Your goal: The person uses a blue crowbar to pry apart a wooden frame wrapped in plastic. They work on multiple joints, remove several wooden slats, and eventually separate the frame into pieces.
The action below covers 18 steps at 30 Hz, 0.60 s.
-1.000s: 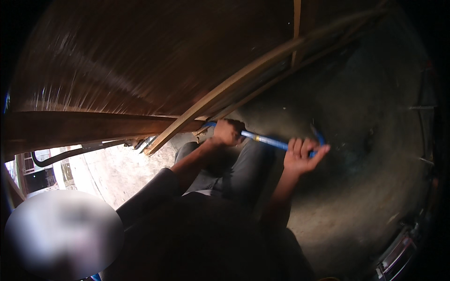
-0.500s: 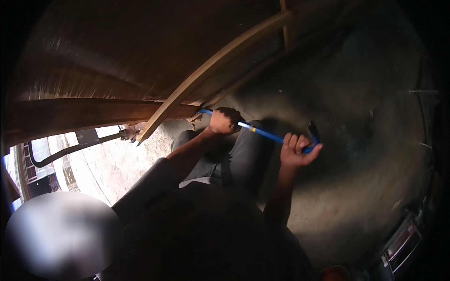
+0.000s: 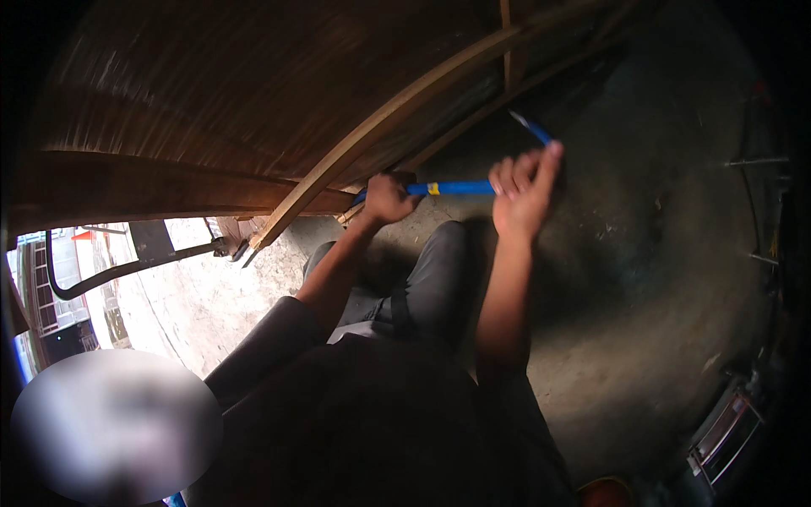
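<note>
The left hand's [image 3: 389, 199] fingers are clasping a blue hooked bar [image 3: 460, 188] just right of the pale wooden strip [image 3: 397, 106], and the right hand [image 3: 519, 198] is gripping it farther right, near the hook. The bar's other end is reaching the dark beam [image 3: 169, 190] beside the strip, though shadow is hiding any bite; placing seems done, while strip and beam are visibly unparted.

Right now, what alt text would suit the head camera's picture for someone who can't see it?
A person's left hand and right hand grip a blue bar, the left close to a brown wooden beam, the right near the bar's bent end. A lighter wooden strip slants across a brown panel above; a dim floor fills the right.
</note>
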{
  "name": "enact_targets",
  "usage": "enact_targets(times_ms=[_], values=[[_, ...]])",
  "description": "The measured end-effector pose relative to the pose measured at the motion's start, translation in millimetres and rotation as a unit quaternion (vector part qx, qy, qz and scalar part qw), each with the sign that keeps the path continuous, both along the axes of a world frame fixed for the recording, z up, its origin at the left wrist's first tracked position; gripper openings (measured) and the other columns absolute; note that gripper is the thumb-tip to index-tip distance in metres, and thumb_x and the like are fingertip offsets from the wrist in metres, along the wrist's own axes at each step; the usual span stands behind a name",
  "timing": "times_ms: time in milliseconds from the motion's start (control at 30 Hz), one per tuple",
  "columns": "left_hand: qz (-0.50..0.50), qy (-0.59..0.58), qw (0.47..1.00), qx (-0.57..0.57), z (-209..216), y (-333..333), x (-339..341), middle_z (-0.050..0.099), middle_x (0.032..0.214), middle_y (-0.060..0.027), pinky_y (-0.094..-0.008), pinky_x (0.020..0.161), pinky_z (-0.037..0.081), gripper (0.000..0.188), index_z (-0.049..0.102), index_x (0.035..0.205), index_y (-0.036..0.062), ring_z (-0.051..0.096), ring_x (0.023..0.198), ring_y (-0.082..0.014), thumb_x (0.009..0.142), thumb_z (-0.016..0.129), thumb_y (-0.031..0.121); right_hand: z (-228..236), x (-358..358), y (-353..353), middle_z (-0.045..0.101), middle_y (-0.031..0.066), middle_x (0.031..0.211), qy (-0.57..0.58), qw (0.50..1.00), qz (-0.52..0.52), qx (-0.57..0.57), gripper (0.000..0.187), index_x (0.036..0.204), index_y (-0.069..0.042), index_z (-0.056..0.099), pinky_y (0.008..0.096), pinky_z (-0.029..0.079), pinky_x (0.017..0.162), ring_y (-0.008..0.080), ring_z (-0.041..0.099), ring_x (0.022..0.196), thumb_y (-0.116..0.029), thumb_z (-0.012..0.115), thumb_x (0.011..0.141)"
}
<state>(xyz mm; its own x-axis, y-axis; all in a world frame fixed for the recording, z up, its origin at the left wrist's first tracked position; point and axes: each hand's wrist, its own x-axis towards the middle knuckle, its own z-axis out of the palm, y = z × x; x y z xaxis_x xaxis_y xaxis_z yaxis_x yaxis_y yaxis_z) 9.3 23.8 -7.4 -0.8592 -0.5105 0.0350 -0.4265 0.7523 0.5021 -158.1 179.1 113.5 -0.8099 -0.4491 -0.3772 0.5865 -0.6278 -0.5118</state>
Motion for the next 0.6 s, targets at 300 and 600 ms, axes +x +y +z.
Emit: enact_targets(times_ms=[300, 600], values=[[-0.051, 0.02, 0.993, -0.103, -24.2, 17.1, 3.3, 0.064, 0.069, -0.012, -0.0456, 0.056, 0.051, 0.016, 0.065, 0.072, 0.0137, 0.064, 0.064, -0.0346, 0.068, 0.07, 0.029, -54.0, 0.6, 43.8, 0.022, -0.0045, 0.05, 0.095, 0.977, 0.023, -0.192, 0.054, 0.069, -0.015, 0.045, 0.0284, 0.026, 0.046, 0.0093, 0.022, 0.042, -0.055, 0.036, 0.104], [-0.166, 0.094, 0.978, -0.088, -47.8, 37.5, 29.2, 0.067, 0.071, -0.0025, -0.0399, 0.059, 0.052, 0.012, 0.07, 0.074, 0.0168, 0.064, 0.064, -0.0261, 0.065, 0.069, 0.024, -115.7, 62.9, 127.9, 0.031, -0.0034, 0.056, 0.187, 0.963, -0.03, -0.191, 0.056, 0.077, -0.01, 0.055, 0.0329, 0.027, 0.06, 0.0121, 0.027, 0.05, -0.057, 0.036, 0.101]])
